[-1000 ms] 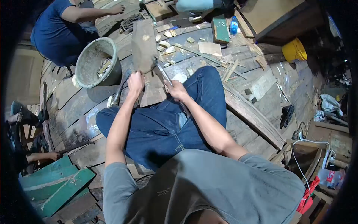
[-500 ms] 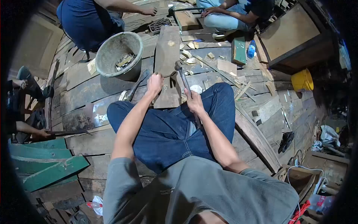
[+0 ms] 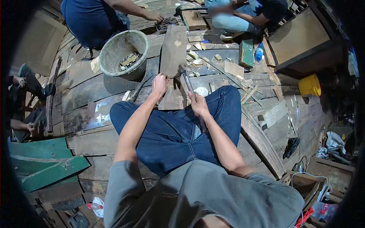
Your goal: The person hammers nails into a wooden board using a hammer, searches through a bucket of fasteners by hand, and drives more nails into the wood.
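Observation:
My right hand [image 3: 199, 104] is closed round the handle of a hammer [image 3: 188, 80]. The hammer's head is at the far end, over a wooden plank [image 3: 173, 51] that lies on the floor between my knees. My left hand [image 3: 160, 83] is closed on a thin, dark metal rod [image 3: 172, 77], which reaches across the plank towards the hammer head. Whether head and rod touch, I cannot tell. Left of my left hand, a dark long-handled tool [image 3: 142, 84] rests on the floor beside a grey bucket [image 3: 125, 53] of scraps.
One person [image 3: 93, 22] sits beyond the bucket, a hand by a pile of metal pieces [image 3: 166, 24]. Another sits at the upper right, another at the left edge. Wood scraps [image 3: 194, 57], green boards [image 3: 57, 173] and a yellow bucket [image 3: 310, 84] surround me.
The hammer head is slightly lower, nearer the rod's end. The far-left person's hand has reached the metal pieces. At the left edge, the person's long dark tool has swung up from the floor.

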Demonstrator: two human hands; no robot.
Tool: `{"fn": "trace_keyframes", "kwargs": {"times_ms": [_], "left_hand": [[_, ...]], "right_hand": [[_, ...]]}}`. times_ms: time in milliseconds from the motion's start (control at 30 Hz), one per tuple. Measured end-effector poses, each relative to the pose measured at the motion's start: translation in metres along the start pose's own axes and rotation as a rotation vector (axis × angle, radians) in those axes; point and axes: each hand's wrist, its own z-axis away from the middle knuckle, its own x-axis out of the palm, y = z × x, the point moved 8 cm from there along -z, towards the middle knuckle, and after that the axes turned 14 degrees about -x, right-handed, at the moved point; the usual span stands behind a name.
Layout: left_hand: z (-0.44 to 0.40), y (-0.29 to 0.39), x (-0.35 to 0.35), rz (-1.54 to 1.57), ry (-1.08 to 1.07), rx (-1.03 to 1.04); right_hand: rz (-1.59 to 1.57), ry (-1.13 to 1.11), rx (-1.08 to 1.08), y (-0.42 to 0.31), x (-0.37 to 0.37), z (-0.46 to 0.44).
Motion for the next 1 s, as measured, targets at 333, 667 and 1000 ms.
{"fn": "trace_keyframes", "kwargs": {"times_ms": [333,667,1000], "left_hand": [[-0.005,-0.002,0.005,0.044,-0.050,0.069],[-0.012,-0.004,0.008,-0.132,-0.107,-0.050],[-0.033,-0.020,-0.011,-0.034,-0.256,-0.259]], "right_hand": [[0.024,-0.022,-0.020,-0.014,-0.001,0.001],[-0.229,-0.051,0.168,0.023,0.007,0.000],[-0.360,-0.084,0.250,0.010,0.010,0.006]]}}
